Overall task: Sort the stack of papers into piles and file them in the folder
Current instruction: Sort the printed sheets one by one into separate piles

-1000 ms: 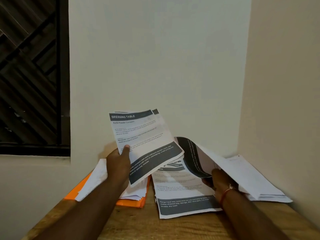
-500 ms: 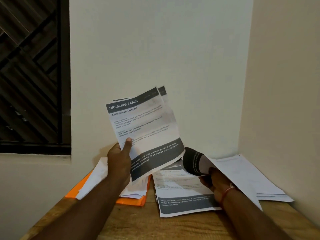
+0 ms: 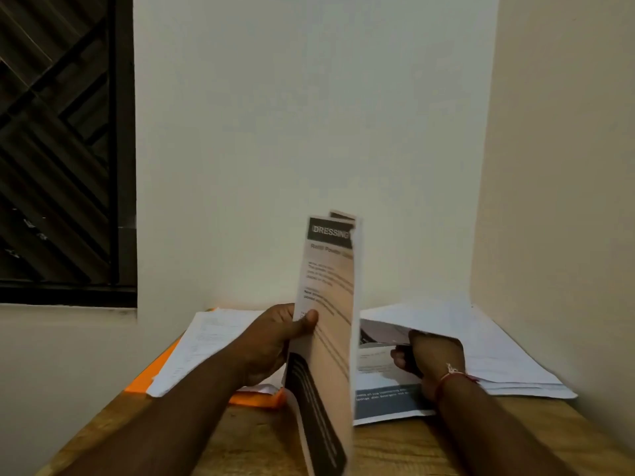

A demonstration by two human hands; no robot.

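A wooden table (image 3: pixel 261 438) with visible grain fills a corner, its far edge against a plain pale wall (image 3: pixel 309 115), its right edge against a cream side wall (image 3: pixel 567 166). A dark window (image 3: pixel 58 149) with diagonal slats sits upper left.

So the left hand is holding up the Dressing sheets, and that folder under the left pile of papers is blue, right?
Not quite: the folder is orange, not blue, as the head view shows. The rest holds: the left hand holds up the Dressing sheets, and the folder lies under the left pile of papers. The right hand grips a white sheet.
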